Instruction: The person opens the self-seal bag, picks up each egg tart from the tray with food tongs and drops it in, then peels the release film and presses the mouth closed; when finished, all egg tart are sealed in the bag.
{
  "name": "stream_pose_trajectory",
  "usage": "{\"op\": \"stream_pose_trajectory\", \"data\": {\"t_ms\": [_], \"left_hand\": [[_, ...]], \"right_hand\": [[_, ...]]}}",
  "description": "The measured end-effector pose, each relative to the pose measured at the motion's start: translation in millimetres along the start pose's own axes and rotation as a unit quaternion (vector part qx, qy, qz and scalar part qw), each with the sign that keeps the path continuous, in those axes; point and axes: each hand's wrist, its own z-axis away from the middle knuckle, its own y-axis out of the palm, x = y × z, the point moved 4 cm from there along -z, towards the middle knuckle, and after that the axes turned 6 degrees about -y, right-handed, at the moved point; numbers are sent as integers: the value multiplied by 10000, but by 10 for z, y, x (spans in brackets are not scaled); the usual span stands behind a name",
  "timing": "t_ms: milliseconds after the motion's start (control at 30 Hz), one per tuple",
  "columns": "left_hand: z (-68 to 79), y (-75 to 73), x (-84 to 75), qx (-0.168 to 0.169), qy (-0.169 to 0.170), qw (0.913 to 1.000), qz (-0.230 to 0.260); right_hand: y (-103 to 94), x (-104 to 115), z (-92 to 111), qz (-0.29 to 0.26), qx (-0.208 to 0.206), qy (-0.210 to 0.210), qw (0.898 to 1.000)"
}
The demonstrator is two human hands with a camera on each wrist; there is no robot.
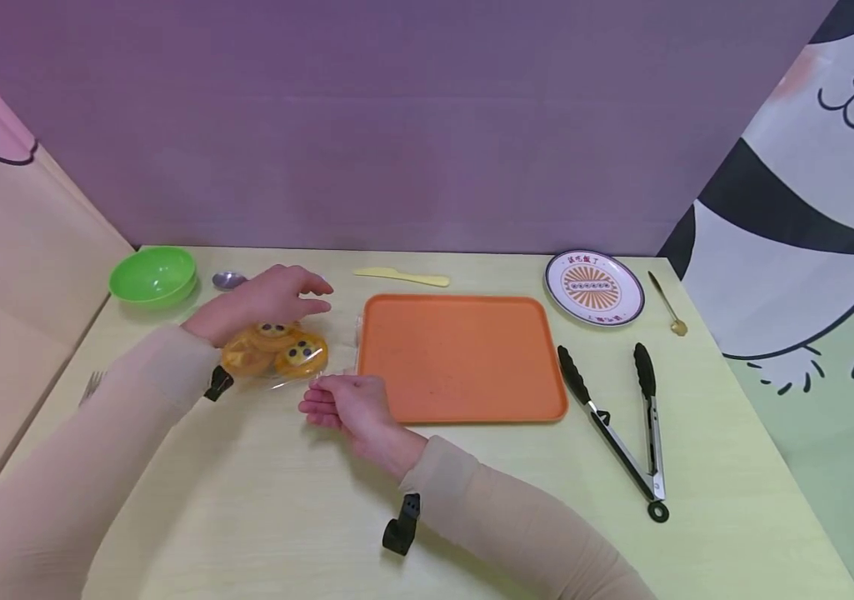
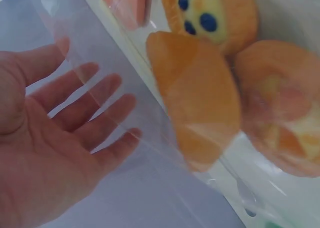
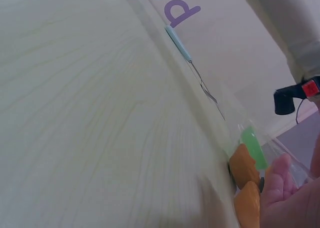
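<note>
A clear plastic bag [image 2: 150, 153] with several bread pieces [image 1: 277, 352] in it lies left of the orange tray [image 1: 464, 358]. Some pieces carry dark blue dots. My left hand [image 1: 269, 296] reaches over the bag's far side. Seen through the film in the left wrist view, its fingers [image 2: 102, 91] are straight and spread, holding nothing. On the near right side, my right hand [image 1: 355, 412] is at the bag's corner beside the tray, fingers loosely bent toward the bread. In the right wrist view its fingertips [image 3: 281, 163] overlap the film.
A green bowl [image 1: 152, 279], a spoon [image 1: 228, 280] and a fork [image 1: 92, 385] are on the left. Behind the tray lies a yellow knife [image 1: 401, 276]. Rightward are a patterned plate [image 1: 595, 288], a small golden spoon [image 1: 669, 306] and spread black-handled tongs [image 1: 621, 442].
</note>
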Motion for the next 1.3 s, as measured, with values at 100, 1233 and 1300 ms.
{"op": "stream_pose_trajectory", "data": {"t_ms": [100,1233,1300], "left_hand": [[-110,-11,-9,508,-137,9986,-82],[-496,150,240,1720,-600,9825,393],[-504,157,234,1648,-706,9830,386]], "right_hand": [[-2,2,-1,23,23,-5,10000],[-15,-36,-67,343,168,179,9991],[-23,-29,-68,348,167,185,9991]]}}
